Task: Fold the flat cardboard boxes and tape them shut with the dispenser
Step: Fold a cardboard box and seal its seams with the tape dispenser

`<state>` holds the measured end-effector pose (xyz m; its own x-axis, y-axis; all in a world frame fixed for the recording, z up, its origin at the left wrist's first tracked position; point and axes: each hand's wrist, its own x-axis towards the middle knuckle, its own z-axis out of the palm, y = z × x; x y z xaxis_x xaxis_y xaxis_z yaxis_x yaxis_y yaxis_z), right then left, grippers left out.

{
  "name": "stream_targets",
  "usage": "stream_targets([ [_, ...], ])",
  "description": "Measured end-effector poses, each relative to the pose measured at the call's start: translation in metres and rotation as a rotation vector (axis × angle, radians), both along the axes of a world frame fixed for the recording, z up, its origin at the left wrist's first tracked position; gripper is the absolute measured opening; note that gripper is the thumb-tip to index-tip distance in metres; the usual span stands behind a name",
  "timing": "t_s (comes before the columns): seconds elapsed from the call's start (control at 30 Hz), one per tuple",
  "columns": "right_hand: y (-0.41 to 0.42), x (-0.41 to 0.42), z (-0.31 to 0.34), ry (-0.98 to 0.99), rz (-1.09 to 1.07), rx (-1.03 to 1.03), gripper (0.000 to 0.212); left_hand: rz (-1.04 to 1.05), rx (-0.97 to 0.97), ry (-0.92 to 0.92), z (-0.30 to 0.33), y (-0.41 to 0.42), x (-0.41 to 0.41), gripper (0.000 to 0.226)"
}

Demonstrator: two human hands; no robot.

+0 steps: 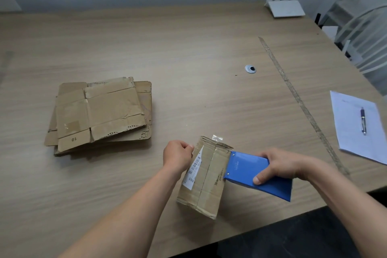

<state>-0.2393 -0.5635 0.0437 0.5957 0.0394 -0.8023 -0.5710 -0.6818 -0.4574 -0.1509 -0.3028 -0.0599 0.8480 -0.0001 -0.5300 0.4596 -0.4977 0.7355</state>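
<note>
Small folded brown cardboard box (204, 176) sits on the wooden table (188, 48) near its front edge, between both hands. Left hand (178, 155) has fingers curled, gripping the box's far-left edge; right hand (280, 166) is wrapped around the blue tape dispenser (254, 174), whose nose touches the box's right side. Advice: brace hard with the left, keep the dispenser flat to the seam, pull in one steady line, then tilt to cut. Stack of flat brown cardboard boxes (100, 113) waits well to the left.

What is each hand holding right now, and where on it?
Right hand grips the blue tape dispenser across its body; left hand holds the folded box at its upper left edge.
</note>
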Motion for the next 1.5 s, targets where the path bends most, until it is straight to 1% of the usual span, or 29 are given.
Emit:
stream_targets([
  [0.23,-0.001,0.002,-0.002,0.011,-0.002,0.002,0.063,-0.040,0.041,-0.028,-0.005,-0.001,-0.004,0.044],
  [0.4,0.000,0.004,-0.002,0.012,-0.006,-0.002,0.062,-0.062,0.090,-0.069,-0.004,0.000,-0.006,0.043],
  [0.47,0.001,0.005,-0.002,0.015,-0.010,-0.004,0.059,-0.072,0.111,-0.083,-0.004,-0.001,-0.006,0.043],
  [0.63,0.002,0.005,0.000,0.028,-0.017,-0.009,0.056,-0.080,0.136,-0.059,0.001,-0.002,-0.006,0.048],
  [0.73,0.001,0.005,0.000,0.035,-0.012,-0.015,0.057,-0.093,0.183,-0.069,0.005,-0.003,-0.007,0.050],
  [0.9,0.001,0.005,-0.001,0.032,-0.009,-0.013,0.056,-0.072,0.201,-0.086,0.007,-0.004,-0.010,0.042],
  [1.13,-0.001,0.005,-0.003,0.027,-0.003,-0.028,0.055,-0.043,0.204,-0.070,0.008,-0.005,-0.011,0.044],
  [1.3,-0.003,0.004,-0.003,0.030,0.004,-0.037,0.053,-0.045,0.222,-0.072,0.009,-0.006,-0.011,0.037],
  [1.33,-0.003,0.004,-0.003,0.033,0.006,-0.039,0.053,-0.038,0.230,-0.068,0.008,-0.006,-0.011,0.034],
  [1.37,-0.004,0.004,-0.003,0.036,0.009,-0.039,0.054,-0.024,0.218,-0.059,0.008,-0.006,-0.010,0.027],
  [1.4,-0.004,0.004,-0.003,0.038,0.012,-0.038,0.055,0.000,0.198,-0.041,0.009,-0.004,-0.011,0.028],
  [1.43,-0.005,0.004,-0.003,0.038,0.015,-0.038,0.056,0.011,0.187,-0.032,0.008,-0.003,-0.012,0.035],
  [1.47,-0.005,0.004,-0.003,0.035,0.018,-0.037,0.058,0.009,0.202,-0.041,0.010,-0.003,-0.014,0.041],
  [1.5,-0.005,0.004,-0.004,0.032,0.020,-0.037,0.059,-0.003,0.232,-0.077,0.011,-0.003,-0.015,0.041],
])
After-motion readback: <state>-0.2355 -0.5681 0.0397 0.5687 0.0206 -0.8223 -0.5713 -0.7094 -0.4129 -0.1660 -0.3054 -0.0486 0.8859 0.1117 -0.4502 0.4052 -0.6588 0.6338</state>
